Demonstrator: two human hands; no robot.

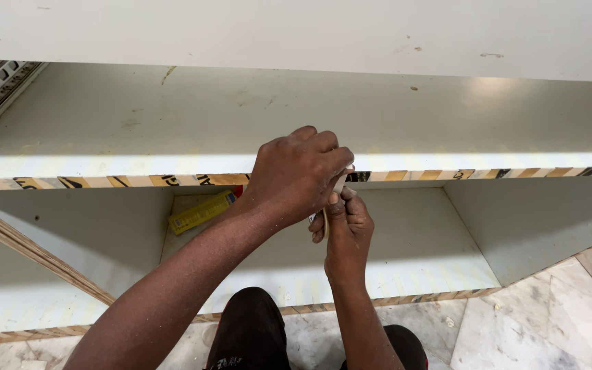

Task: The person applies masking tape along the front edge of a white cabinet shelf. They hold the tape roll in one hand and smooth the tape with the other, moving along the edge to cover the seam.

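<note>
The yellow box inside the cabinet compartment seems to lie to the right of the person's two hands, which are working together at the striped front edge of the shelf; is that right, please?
Not quite. In the head view the yellow box lies to the left of the hands, in the compartment's back left corner. The rest holds: the left hand and right hand are together at the striped front edge of the shelf.

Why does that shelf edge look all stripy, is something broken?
Not broken, by the look of it. The front edge of the white shelf shows bare striped plywood, uncovered. The left hand and right hand pinch a pale strip against it. A yellow tube lies inside.
</note>
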